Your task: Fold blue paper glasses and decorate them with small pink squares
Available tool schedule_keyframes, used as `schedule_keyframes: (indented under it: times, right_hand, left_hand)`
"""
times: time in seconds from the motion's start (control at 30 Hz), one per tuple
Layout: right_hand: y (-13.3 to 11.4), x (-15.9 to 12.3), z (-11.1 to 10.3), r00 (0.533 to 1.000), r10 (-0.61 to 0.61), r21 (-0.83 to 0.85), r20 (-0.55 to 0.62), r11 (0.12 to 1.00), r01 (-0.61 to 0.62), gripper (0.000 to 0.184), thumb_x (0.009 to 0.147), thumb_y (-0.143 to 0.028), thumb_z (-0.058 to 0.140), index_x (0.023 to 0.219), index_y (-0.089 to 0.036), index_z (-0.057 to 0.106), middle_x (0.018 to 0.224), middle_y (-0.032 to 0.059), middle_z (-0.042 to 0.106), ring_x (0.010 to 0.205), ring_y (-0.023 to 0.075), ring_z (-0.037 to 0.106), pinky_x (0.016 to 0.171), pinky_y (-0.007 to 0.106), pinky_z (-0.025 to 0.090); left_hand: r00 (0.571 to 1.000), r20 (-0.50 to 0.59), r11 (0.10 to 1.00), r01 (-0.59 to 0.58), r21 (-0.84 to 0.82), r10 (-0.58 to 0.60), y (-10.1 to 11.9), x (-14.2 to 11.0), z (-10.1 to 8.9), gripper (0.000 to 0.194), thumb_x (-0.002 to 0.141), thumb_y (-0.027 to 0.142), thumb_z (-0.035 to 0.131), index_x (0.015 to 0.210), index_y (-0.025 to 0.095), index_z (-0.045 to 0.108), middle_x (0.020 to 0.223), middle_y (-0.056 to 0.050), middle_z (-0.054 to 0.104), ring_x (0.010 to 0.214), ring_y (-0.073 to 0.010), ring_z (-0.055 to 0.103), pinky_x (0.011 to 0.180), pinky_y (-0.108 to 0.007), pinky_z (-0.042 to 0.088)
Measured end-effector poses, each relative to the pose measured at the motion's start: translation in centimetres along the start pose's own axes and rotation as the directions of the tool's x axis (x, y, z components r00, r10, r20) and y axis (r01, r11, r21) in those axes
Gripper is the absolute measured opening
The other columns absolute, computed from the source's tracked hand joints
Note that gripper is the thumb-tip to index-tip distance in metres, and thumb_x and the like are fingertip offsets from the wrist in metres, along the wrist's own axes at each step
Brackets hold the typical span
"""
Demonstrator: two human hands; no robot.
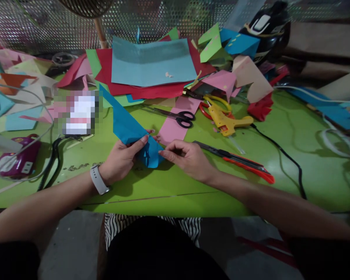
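A folded piece of blue paper is held over the front of the green table, its long point reaching up and to the left. My left hand grips its lower middle, thumb on top and fingers partly hidden beneath. At the paper's right corner, my right hand pinches the edge between thumb and forefinger. Just beyond the hands lie black-handled scissors on a strip of pink paper. A utility knife with a red-orange part rests beside my right wrist.
Behind, a light blue sheet tops a pile of coloured paper. A yellow glue gun with a black cord lies right of the scissors. To the left are a blurred-out phone and a purple box with sockets. Paper scraps line the green table.
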State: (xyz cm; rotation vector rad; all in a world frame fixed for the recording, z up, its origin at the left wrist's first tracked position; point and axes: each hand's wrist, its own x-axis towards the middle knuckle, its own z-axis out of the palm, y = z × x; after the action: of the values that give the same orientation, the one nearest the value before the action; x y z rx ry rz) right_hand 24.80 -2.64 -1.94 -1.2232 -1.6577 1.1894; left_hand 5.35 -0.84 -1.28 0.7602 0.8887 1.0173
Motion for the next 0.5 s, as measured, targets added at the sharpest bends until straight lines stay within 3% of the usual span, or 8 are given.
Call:
schedule_keyframes:
  times: [0.5]
  right_hand:
    - [-0.32,0.45,-0.27,0.996,0.036,0.065,0.082,0.997,-0.041,0.038,0.08,-0.052,0.07,0.067,-0.018,0.058,0.06,-0.0029,0.05,0.055,0.0095,0.04,0.05,0.026,0.031]
  left_hand:
    - [1.0,-0.009,0.999,0.017,-0.041,-0.017,-0.14,0.19,0.0,0.029,0.071,0.031,0.087,0.091,0.014,0.075,0.09,-0.007,0.077,0.083,-0.0196,0.072,0.083,-0.034,0.058]
